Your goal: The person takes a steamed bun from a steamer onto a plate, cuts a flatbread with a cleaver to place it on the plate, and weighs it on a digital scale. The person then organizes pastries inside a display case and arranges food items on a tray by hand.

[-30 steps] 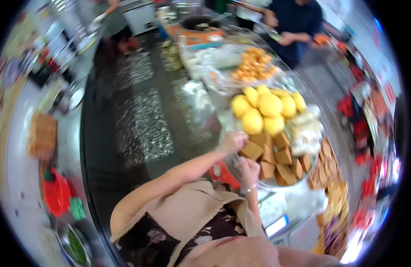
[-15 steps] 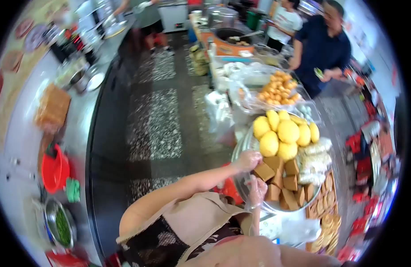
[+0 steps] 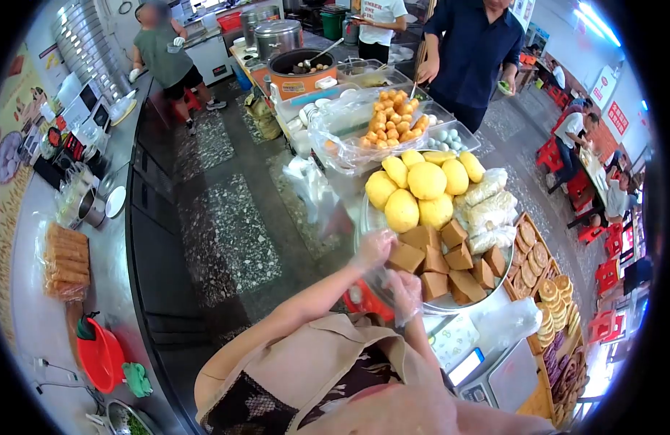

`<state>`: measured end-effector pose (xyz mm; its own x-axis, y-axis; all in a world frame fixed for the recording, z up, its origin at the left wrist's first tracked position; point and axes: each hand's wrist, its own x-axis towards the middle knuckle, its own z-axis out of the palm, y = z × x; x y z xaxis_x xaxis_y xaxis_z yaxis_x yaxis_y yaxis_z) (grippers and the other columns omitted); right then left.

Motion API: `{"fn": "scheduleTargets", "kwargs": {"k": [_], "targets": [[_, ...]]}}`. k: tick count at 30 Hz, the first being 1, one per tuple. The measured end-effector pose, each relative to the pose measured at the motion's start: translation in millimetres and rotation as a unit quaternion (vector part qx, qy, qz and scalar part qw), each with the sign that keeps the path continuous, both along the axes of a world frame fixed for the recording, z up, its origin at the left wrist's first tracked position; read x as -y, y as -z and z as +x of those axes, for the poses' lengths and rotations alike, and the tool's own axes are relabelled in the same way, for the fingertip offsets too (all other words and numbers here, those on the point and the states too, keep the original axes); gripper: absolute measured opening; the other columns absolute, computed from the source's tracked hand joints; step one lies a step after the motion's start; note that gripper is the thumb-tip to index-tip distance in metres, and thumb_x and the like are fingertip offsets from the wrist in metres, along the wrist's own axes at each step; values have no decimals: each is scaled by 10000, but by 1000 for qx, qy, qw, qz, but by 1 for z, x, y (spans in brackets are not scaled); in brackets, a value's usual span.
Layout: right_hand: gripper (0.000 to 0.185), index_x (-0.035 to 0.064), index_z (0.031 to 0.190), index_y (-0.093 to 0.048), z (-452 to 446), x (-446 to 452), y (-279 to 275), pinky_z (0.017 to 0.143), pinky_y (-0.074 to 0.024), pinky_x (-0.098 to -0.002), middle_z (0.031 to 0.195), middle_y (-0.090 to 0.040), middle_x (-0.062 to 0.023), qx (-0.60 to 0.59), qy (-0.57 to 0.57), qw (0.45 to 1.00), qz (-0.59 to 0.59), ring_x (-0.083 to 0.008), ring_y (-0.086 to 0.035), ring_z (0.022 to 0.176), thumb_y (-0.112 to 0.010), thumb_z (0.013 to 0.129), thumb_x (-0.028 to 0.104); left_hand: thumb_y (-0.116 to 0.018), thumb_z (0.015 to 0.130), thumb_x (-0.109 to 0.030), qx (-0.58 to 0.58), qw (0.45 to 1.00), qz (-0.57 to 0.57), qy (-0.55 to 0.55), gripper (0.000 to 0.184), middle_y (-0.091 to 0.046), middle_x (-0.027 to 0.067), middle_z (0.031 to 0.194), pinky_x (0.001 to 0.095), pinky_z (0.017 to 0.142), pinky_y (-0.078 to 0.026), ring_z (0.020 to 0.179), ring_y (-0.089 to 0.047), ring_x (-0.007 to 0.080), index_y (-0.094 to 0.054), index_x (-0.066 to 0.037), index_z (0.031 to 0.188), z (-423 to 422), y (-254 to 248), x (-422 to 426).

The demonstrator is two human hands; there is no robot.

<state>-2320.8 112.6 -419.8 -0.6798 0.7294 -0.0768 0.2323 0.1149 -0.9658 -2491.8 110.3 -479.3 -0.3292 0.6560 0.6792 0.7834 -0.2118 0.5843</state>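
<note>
Your left hand (image 3: 375, 250) is at the left edge of the round tray (image 3: 440, 307), fingers curled, just beside the nearest of the brown blocks (image 3: 464, 286); whether it touches that block cannot be told. Your right hand (image 3: 404, 293) is at the same tray's near left edge, close below the left hand, also with fingers curled in. Both hands appear to be in thin clear gloves. The grip of each is narrow, but you cannot be confirmed as holding anything in either.

The brown blocks lie grouped in the near half of the tray. Yellow balls (image 3: 426, 180) are piled in the tray's far half, and bagged pale food (image 3: 491, 212) lies along its right side. Beyond the tray is a heap of small orange balls (image 3: 393, 119), with pale eggs (image 3: 455, 138) beside it. Flat round cakes (image 3: 531, 250) stand in rows to the tray's right. On the tray's near side you have a scale (image 3: 513, 373) and a crumpled clear bag (image 3: 507, 325)
</note>
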Motion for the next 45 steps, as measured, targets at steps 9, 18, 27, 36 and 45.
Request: {"fn": "scheduleTargets", "kwargs": {"k": [9,18,27,36,45], "targets": [[346,-20,642,-602,-1,-1,16,557,-414,-272,577,-575,-32,-30,29,998,-51,-88,-502,562,-611,883,228,-516,758,-27,23,1000,2,11,105,-608,96,733,408,634,-495,701,-610,315,-603,-82,736,0,-1,-1],[336,-17,641,-599,-1,-1,14,563,-417,-269,577,-573,-28,-28,25,998,-46,-88,-504,567,-602,890,208,-522,761,-25,0,1000,3,9,99,-604,93,723,398,613,-496,674,-610,305,-599,-77,728,-1,1,-2],[327,-14,630,-590,-2,1,10,557,-411,-257,586,-571,-16,-53,19,997,-46,-80,-497,567,-592,902,168,-534,762,-20,-10,1000,20,7,91,-601,90,715,393,599,-494,664,-606,301,-589,-79,721,-2,1,-2],[350,-16,626,-589,-2,-1,16,540,-400,-255,573,-567,-10,-43,23,998,-36,-68,-484,555,-611,889,213,-531,760,-29,-14,1000,9,8,82,-604,94,726,400,615,-495,677,-606,307,-588,-75,723,-3,5,-3],[353,-14,628,-592,-2,-1,12,544,-405,-256,570,-564,-13,-30,23,998,-50,-71,-486,554,-611,889,221,-502,778,-49,-7,1000,-4,12,99,-581,116,730,419,628,-473,692,-584,325,-575,-68,713,-2,3,-2]]}}
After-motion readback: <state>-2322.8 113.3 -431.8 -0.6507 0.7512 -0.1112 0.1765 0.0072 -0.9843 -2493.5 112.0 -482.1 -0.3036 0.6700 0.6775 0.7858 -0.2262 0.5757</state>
